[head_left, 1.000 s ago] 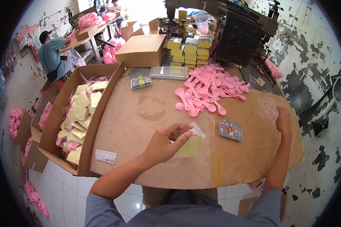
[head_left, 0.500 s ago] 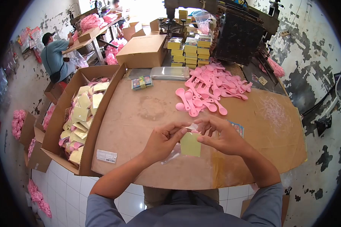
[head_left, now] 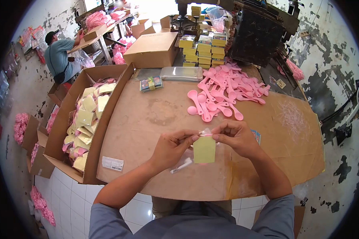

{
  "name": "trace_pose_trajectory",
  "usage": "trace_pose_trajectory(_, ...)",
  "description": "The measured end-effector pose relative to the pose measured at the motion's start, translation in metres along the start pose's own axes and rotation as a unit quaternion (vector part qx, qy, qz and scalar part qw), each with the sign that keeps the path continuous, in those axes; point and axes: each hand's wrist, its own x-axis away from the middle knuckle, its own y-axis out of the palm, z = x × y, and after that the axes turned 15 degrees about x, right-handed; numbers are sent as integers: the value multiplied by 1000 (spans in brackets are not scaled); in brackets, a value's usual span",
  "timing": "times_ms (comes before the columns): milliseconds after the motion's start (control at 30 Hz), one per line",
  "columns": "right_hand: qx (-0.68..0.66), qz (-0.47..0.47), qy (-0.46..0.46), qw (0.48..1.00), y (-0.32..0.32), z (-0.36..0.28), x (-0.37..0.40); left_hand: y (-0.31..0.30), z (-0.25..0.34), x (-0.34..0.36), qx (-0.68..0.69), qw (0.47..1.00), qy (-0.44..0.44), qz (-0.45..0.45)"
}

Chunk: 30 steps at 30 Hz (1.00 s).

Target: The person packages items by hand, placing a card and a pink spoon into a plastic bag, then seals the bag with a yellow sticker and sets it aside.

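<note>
My left hand and my right hand pinch the top of a small clear plastic bag from either side. A pale yellow card hangs upright in the bag, with a bit of pink behind its upper edge. Under my hands, clear plastic with a white strip lies on the cardboard-covered table. Close to my right hand is a blue printed card, partly hidden. Beyond both hands spreads a heap of pink measuring spoons.
An open carton of packed yellow cards stands left. At the back are a banded card bundle, clear bags, a closed box, stacked cards and a dark machine. A person sits far left.
My right hand has closed in on the bag's top edge, its fingers now pinching it. The yellow card hangs straighter and faces me more fully. The view has shifted slightly.
</note>
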Motion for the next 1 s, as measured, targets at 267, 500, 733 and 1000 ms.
trace_pose_trajectory(267, -24, -8, -45, 999, -5, 7, 1, -11, -6, -1, -110, 984, 122, -62)
trace_pose_trajectory(500, 41, -21, -45, 998, -15, 4, 3, -15, 0, -2, -97, 985, 100, -97)
trace_pose_trajectory(733, 21, -18, -28, 999, -7, 13, 3, -12, -8, -4, -4, 998, 17, -56)
trace_pose_trajectory(1000, 9, -20, -24, 999, -8, 17, 1, -11, -13, -8, 26, 998, -47, -28)
